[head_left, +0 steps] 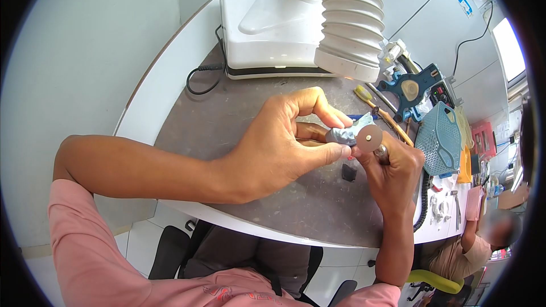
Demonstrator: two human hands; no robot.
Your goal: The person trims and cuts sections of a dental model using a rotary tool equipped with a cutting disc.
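My left hand [273, 136] pinches a small grey-blue moulded piece [341, 135] between thumb and fingers, above the middle of the bench. A paler, light-blue part shows at its far right end. Closed round a rotary handpiece [382, 152], my right hand [397, 173] is just to the right. Most of the handpiece is hidden by the fingers. At its tip sits a round brown cutting disc [369, 137], right beside the piece and overlapping it in view. Whether the disc touches it, I cannot tell. A small dark flat chip [349, 173] lies on the bench below.
A white machine [273, 28] with a ribbed suction hose [352, 23] stands behind my hands. Right of them are a wooden-handled brush [387, 116], a blue stand [410, 90] and a blue basket [441, 139]. A co-worker [463, 253] sits at the far right.
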